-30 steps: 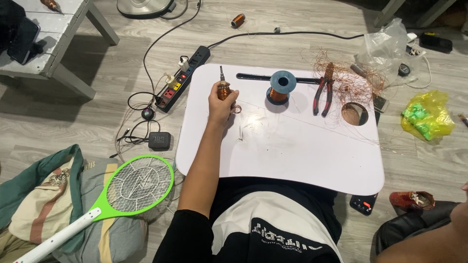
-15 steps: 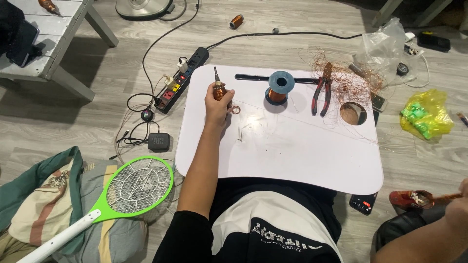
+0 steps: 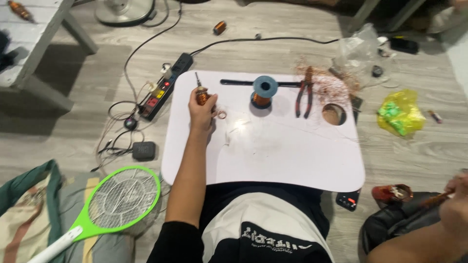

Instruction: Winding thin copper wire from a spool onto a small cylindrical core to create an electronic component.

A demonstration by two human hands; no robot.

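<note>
My left hand (image 3: 201, 111) rests on the white lap table (image 3: 273, 156) at its far left and grips a small motor rotor (image 3: 201, 93) wound with copper wire, its shaft pointing away from me. A small copper ring (image 3: 222, 114) lies beside the fingers. My right hand (image 3: 456, 202) is low at the right edge, off the table, pinching a thin copper-coloured piece (image 3: 434, 198) near a red-brown part (image 3: 394, 193) on the floor. A blue spool of copper wire (image 3: 263, 91) stands mid-table, pliers (image 3: 304, 92) to its right.
A tangle of copper wire (image 3: 329, 85) and a round hole (image 3: 334, 114) sit at the table's right. On the floor are a power strip (image 3: 163, 88), cables, a green electric swatter (image 3: 114, 199), a yellow bag (image 3: 399, 113), a clear bag (image 3: 360, 46) and a phone (image 3: 348, 199).
My left hand has stayed on the rotor, shifting it slightly. My right hand has come into view at the lower right, by the red-brown part.
</note>
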